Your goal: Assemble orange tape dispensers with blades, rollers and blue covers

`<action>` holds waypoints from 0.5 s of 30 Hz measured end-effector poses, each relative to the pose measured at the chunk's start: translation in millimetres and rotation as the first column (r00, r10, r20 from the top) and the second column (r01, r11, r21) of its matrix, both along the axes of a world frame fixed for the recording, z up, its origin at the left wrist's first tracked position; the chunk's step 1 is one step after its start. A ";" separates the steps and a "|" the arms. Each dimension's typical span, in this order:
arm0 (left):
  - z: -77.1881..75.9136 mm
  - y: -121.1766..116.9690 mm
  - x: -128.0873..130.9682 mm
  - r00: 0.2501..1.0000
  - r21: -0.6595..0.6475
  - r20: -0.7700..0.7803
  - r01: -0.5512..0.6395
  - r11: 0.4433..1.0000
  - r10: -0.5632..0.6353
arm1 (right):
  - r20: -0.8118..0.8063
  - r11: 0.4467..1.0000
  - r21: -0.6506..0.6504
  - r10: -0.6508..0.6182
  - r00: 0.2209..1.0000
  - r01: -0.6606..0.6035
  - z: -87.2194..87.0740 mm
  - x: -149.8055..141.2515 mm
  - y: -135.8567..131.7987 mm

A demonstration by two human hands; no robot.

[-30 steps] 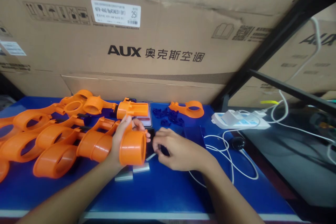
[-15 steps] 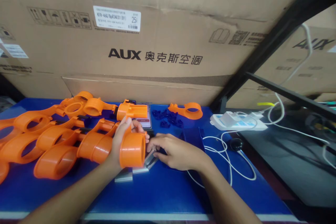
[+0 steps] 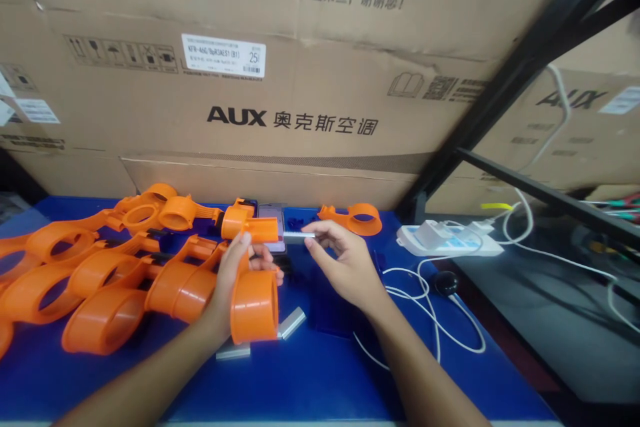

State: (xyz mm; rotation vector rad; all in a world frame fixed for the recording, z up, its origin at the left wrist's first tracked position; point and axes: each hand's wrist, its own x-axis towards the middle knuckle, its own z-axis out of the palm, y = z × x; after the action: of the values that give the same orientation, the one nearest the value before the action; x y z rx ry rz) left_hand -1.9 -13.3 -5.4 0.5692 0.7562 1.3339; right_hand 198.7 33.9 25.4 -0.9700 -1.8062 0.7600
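Note:
My left hand is closed around an orange plastic tape dispenser, with its ring toward me and its handle end pointing right. Between thumb and fingers, my right hand pinches a thin metal blade strip with a toothed-looking edge. The strip's left end is close to the dispenser's handle end; whether they touch I cannot tell. Beneath the held dispenser, a loose metal strip lies on the blue table, and more metal strips lie by my left wrist.
Several orange dispensers crowd the left side. Another dispenser lies at the back, near small dark blue pieces. A phone is partly hidden behind my hands. At right are a white power strip and cables; a carton stands behind.
My right hand has risen from the metal strips on the table, bringing one strip up beside the dispenser's handle end. My left hand still holds the dispenser. The view has tilted up slightly.

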 end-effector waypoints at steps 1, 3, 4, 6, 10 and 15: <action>0.7 -1.0 2.4 1.000 0.007 -0.026 -0.016 1.000 0.016 | -0.068 0.999 -0.006 -0.038 0.997 0.037 -2.3 -2.2 0.2; 2.9 -2.7 7.6 0.995 0.020 -0.069 -0.065 0.998 0.066 | -0.153 0.996 -0.031 -0.084 0.985 0.080 -6.1 -5.7 -0.3; 4.1 -3.5 9.9 0.994 0.020 -0.076 -0.082 0.996 0.083 | -0.175 0.995 -0.045 -0.096 0.980 0.089 -7.4 -6.8 -0.8; 5.8 -5.1 13.0 0.993 0.008 -0.079 -0.089 0.996 0.089 | -0.201 0.994 -0.064 -0.105 0.974 0.094 -8.6 -8.2 -1.8; 6.7 -8.1 14.3 0.995 -0.005 -0.076 -0.067 0.998 0.067 | -0.184 0.992 -0.058 -0.117 0.976 0.108 -8.9 -9.6 -3.2; 6.8 -8.6 12.7 0.992 -0.035 -0.119 -0.054 0.998 0.049 | -0.153 0.993 -0.047 -0.118 0.981 0.112 -10.1 -10.4 -4.3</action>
State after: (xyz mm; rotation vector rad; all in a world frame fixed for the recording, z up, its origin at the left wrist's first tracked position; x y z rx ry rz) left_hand 10.8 -21.9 1.4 0.6057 0.8967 1.3389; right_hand 188.3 29.6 15.3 -1.0030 -1.5925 0.7784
